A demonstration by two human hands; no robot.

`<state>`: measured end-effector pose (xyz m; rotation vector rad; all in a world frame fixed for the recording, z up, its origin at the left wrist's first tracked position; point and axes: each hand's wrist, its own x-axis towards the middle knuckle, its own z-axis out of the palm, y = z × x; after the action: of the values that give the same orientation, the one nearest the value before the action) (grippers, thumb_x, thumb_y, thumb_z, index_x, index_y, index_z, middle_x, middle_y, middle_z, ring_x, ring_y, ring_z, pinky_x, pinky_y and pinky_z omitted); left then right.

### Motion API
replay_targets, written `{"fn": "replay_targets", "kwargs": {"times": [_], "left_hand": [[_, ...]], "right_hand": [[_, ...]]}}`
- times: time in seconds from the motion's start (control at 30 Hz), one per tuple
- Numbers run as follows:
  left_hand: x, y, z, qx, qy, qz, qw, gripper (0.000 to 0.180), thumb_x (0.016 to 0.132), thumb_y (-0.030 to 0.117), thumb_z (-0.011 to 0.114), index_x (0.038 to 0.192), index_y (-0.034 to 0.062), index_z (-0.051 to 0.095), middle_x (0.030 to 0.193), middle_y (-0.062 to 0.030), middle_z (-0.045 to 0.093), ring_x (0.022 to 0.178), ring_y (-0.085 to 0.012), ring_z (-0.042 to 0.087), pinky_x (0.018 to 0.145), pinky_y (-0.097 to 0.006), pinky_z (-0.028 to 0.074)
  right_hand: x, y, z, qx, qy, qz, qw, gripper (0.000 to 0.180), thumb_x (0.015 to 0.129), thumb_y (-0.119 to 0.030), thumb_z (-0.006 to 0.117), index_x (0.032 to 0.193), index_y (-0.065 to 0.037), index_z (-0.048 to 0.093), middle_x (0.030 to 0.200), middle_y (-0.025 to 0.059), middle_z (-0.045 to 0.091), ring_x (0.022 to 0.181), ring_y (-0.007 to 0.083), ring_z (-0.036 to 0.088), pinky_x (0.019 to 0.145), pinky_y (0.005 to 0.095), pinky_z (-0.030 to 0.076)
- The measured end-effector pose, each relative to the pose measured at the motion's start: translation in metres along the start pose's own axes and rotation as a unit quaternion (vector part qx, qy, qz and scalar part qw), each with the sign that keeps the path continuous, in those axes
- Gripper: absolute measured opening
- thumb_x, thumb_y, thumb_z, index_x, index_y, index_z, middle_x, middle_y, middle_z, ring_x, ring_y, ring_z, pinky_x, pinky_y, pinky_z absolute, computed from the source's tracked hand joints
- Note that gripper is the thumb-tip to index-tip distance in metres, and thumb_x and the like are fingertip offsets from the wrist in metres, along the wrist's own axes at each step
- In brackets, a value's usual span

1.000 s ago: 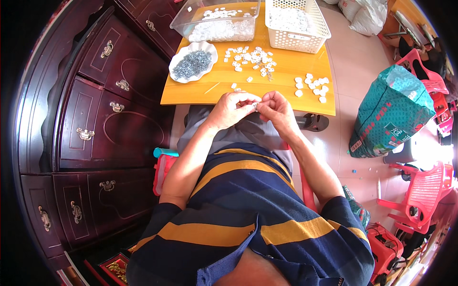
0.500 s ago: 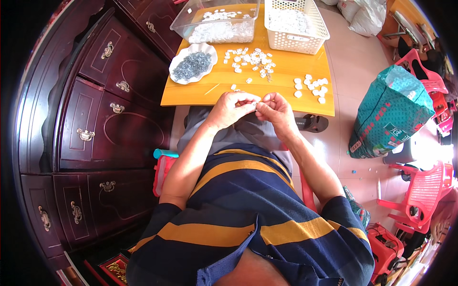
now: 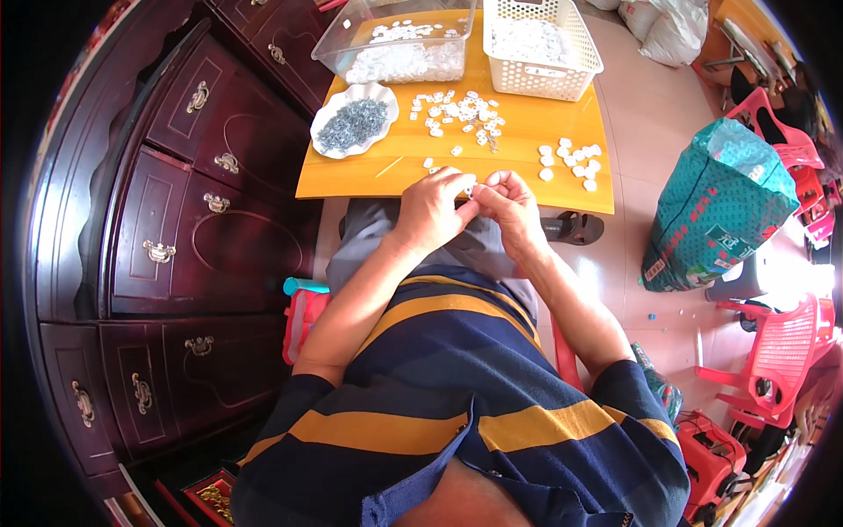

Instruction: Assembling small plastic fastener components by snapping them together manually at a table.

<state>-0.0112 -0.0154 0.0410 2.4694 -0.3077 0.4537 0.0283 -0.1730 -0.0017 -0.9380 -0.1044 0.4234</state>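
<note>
Just beyond the near edge of the yellow table [image 3: 518, 127], my left hand [image 3: 430, 211] and my right hand [image 3: 509, 208] meet, with fingertips pinched together. Between them shows a small white plastic piece [image 3: 470, 191] with dark spots; the fingers partly cover it. Similar loose white pieces [image 3: 465, 110] lie scattered mid-table, with a few thin metallic bits beside them. Another group of white pieces [image 3: 571, 160] is spread at the table's right. A white scalloped dish [image 3: 321, 123] at the left holds a heap of small grey, shiny parts [image 3: 353, 125].
A clear plastic bin [image 3: 335, 42] and a white perforated basket [image 3: 544, 81], both with white pieces, stand at the table's back. A thin yellow stick [image 3: 389, 167] lies near the front left. Dark wooden cabinets [image 3: 176, 228] flank the left; a teal bag [image 3: 720, 206] stands right.
My left hand has turned slightly and its fingers have shifted around the white piece, which shows more clearly. The view has moved a little.
</note>
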Motion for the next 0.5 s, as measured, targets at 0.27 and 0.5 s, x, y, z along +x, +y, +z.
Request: {"fn": "replay_targets", "kwargs": {"times": [0.27,0.5], "left_hand": [[0.0001,0.0058,-0.0045,-0.019,0.016,0.01,1.0,0.028,0.078,0.021,0.079,0.102,0.0082,0.071,0.09,-0.0099,0.07,0.079,-0.0319,0.069,0.067,-0.04,0.055],[0.0007,0.0082,-0.0093,-0.035,-0.009,0.013,0.999,0.027,0.079,0.023,0.079,0.1,0.008,0.071,0.085,-0.0093,0.069,0.074,-0.0314,0.068,0.064,-0.04,0.054]], "right_hand": [[-0.0024,-0.0034,0.003,0.033,0.013,0.039,0.999,0.009,0.095,-0.013,0.068,0.095,-0.01,0.059,0.088,0.0003,0.068,0.077,0.0064,0.062,0.07,0.0211,0.05],[-0.0008,-0.0041,-0.0027,0.056,-0.007,0.073,0.996,0.008,0.096,-0.015,0.067,0.096,-0.01,0.06,0.088,-0.0005,0.067,0.077,0.0056,0.062,0.071,0.0212,0.051]]}}
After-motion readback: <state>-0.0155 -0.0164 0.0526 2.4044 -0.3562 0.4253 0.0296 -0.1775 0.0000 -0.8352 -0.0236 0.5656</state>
